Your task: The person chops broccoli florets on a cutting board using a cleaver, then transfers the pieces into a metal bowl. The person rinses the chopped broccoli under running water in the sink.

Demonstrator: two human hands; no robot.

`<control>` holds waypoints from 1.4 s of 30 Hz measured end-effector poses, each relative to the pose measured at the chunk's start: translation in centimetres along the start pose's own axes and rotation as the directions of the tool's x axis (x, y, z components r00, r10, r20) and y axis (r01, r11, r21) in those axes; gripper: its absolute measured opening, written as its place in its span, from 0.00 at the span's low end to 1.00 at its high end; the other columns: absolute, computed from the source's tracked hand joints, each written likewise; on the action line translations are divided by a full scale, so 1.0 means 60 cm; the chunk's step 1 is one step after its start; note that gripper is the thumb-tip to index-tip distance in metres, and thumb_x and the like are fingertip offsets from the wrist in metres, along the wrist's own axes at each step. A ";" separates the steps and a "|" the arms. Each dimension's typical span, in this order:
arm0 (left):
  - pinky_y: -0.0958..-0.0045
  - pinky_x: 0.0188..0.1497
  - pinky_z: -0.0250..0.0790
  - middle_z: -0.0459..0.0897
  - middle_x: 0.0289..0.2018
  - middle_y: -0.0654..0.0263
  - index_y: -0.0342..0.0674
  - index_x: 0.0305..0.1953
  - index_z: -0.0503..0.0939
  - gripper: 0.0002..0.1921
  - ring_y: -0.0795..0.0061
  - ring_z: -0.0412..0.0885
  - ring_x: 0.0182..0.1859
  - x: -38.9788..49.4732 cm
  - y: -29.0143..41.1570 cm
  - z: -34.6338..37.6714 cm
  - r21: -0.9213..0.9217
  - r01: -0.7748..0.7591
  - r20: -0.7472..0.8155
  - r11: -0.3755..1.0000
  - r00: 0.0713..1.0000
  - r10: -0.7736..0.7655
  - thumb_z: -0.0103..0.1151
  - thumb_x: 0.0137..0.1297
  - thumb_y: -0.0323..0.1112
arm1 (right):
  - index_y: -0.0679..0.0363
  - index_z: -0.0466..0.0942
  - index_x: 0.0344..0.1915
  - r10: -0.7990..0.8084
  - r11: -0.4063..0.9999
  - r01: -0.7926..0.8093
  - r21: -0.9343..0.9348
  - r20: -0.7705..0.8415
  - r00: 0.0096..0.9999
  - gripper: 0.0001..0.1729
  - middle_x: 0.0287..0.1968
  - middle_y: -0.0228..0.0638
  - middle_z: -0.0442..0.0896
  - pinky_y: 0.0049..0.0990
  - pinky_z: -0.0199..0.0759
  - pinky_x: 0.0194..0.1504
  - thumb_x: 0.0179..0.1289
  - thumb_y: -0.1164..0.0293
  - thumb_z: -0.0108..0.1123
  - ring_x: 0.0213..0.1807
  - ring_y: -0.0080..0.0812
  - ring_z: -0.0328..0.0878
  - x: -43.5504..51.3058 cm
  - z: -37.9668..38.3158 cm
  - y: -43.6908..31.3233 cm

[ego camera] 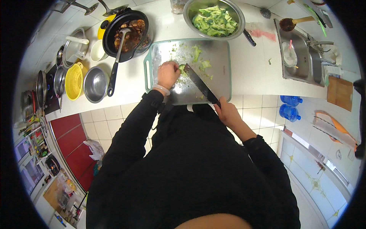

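Observation:
My left hand curls over a small green piece of broccoli on the metal cutting board, which has a green rim and a handle slot. In my right hand is the handle of a kitchen knife. Its dark blade slants across the board, with the far end touching or very near the broccoli piece by my left fingertips. Beyond the blade lie two pale green broccoli offcuts, and small green crumbs are scattered over the surface.
Behind the board stands a steel pan heaped with cut broccoli. A black pot of dark stew with a ladle sits at the left, near a steel bowl and yellow colander. The sink is at the right.

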State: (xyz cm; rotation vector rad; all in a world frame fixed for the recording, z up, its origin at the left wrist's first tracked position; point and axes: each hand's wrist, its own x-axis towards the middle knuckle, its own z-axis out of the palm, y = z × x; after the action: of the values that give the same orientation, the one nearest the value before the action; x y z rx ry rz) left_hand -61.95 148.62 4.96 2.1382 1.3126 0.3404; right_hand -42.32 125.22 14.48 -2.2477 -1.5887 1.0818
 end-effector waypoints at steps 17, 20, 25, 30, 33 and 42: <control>0.59 0.48 0.65 0.83 0.33 0.65 0.45 0.29 0.83 0.06 0.60 0.76 0.45 -0.033 -0.016 0.003 0.211 0.025 -0.116 0.977 0.993 -0.001 0.65 0.50 0.38 | 0.64 0.63 0.42 -0.019 0.998 0.020 -0.062 0.023 1.000 0.17 0.30 0.56 0.81 0.53 0.72 0.36 0.69 0.61 0.52 0.34 0.61 0.79 0.045 0.033 -0.060; 0.57 0.49 0.64 0.82 0.34 0.65 0.47 0.30 0.82 0.06 0.60 0.75 0.47 -0.031 -0.024 -0.005 0.140 0.030 -0.108 0.990 0.994 -0.015 0.64 0.51 0.37 | 0.64 0.64 0.43 -0.013 0.998 0.015 -0.065 0.028 1.000 0.17 0.30 0.55 0.81 0.53 0.71 0.36 0.69 0.61 0.52 0.34 0.61 0.79 0.043 0.044 -0.034; 0.53 0.49 0.69 0.75 0.49 0.54 0.48 0.52 0.77 0.23 0.52 0.72 0.51 -0.034 -0.006 -0.038 -0.037 -0.177 -0.047 0.984 0.983 0.175 0.66 0.53 0.41 | 0.62 0.64 0.44 0.030 0.999 -0.030 -0.020 0.030 0.999 0.17 0.29 0.55 0.81 0.53 0.71 0.34 0.68 0.61 0.53 0.33 0.61 0.78 -0.013 0.031 0.032; 0.57 0.50 0.69 0.70 0.52 0.56 0.59 0.58 0.73 0.24 0.54 0.70 0.54 -0.054 0.036 -0.010 0.373 -0.513 0.191 0.773 0.858 0.477 0.61 0.60 0.51 | 0.64 0.65 0.40 -0.050 0.987 0.083 0.138 -0.230 0.972 0.15 0.25 0.56 0.79 0.50 0.69 0.29 0.68 0.64 0.56 0.29 0.61 0.78 -0.020 0.031 0.051; 0.57 0.45 0.71 0.72 0.51 0.59 0.58 0.54 0.75 0.21 0.57 0.74 0.50 -0.041 0.017 0.009 0.352 -0.577 0.215 0.737 0.816 0.536 0.61 0.58 0.46 | 0.63 0.65 0.39 -0.022 0.990 0.056 0.131 -0.244 0.970 0.15 0.25 0.55 0.80 0.51 0.69 0.28 0.68 0.63 0.56 0.29 0.61 0.77 -0.006 0.032 0.046; 0.72 0.45 0.68 0.76 0.46 0.65 0.42 0.56 0.73 0.17 0.76 0.75 0.45 0.130 0.069 -0.097 -0.634 0.128 0.110 0.763 0.991 -0.075 0.53 0.72 0.43 | 0.60 0.67 0.40 -0.149 0.965 0.099 -0.241 -0.200 0.968 0.17 0.32 0.45 0.80 0.44 0.74 0.31 0.64 0.60 0.60 0.32 0.50 0.80 0.021 0.036 0.040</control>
State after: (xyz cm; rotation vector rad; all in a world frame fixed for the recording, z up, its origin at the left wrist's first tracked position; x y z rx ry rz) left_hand -58.18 156.13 11.38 1.4757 1.0559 0.5630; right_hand -41.77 124.81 11.09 -2.2742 -1.8102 0.6236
